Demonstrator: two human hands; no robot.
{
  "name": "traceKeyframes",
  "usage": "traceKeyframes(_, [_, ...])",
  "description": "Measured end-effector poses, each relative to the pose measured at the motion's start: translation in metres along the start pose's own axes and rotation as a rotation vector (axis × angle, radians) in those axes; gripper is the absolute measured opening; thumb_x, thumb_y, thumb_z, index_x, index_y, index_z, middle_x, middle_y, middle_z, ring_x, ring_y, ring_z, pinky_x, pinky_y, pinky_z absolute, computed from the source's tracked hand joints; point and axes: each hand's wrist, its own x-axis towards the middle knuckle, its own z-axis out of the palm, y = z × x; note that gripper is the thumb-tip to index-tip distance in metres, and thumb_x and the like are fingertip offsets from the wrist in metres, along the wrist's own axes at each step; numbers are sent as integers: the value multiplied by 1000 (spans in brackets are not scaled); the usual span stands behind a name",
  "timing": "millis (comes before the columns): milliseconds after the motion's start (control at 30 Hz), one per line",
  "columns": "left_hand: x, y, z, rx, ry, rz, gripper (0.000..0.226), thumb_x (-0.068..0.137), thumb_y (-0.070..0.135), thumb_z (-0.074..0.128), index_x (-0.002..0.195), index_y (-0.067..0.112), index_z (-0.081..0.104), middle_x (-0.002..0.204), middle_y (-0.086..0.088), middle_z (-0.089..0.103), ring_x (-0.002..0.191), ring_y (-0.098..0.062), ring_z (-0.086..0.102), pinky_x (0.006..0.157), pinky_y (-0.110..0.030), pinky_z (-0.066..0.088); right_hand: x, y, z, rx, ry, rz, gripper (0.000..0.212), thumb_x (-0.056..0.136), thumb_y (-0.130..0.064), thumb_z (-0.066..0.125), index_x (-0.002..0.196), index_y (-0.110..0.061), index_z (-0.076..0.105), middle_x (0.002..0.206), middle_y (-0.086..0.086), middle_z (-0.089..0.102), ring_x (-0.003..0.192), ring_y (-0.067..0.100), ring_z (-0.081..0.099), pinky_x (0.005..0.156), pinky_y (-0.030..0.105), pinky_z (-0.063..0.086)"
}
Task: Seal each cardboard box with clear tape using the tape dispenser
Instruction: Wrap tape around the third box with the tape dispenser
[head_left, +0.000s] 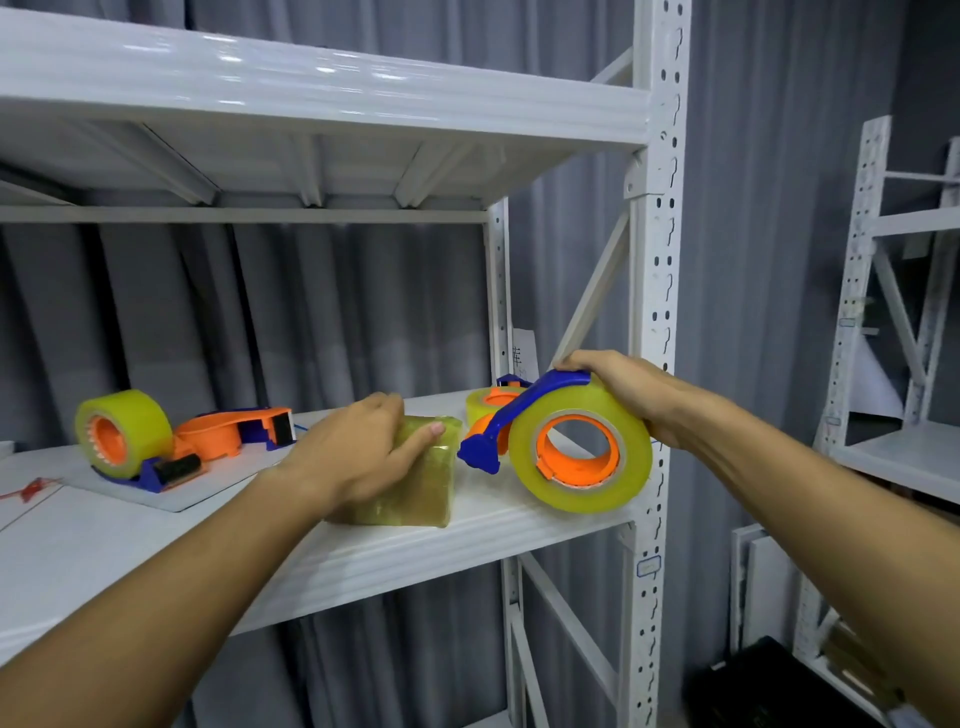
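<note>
The box (410, 483), small and wrapped all over in yellowish tape, sits near the front edge of the white shelf (467, 551). The left hand (358, 452) lies over its top left corner, fingers curled round it, the forefinger stretched along the top face. Just right of it, the right hand (623, 389) grips the dispenser (566, 447) from above by its blue handle, its tape roll standing on the shelf. Behind it sits what looks like another roll (491, 408). Two more dispensers (140, 447) lie well to the left.
</note>
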Motion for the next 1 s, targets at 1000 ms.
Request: traceKeyframes(1000, [2,-5,30,-251,95,197,54,98,60,15,138,55,49,133,31,52,113,-4,53,81,-27,35,-9,-102,36,-770,-33,-169,33,99,-47,51,76,-28,66,85,6,63,71,18,60,64,28,49])
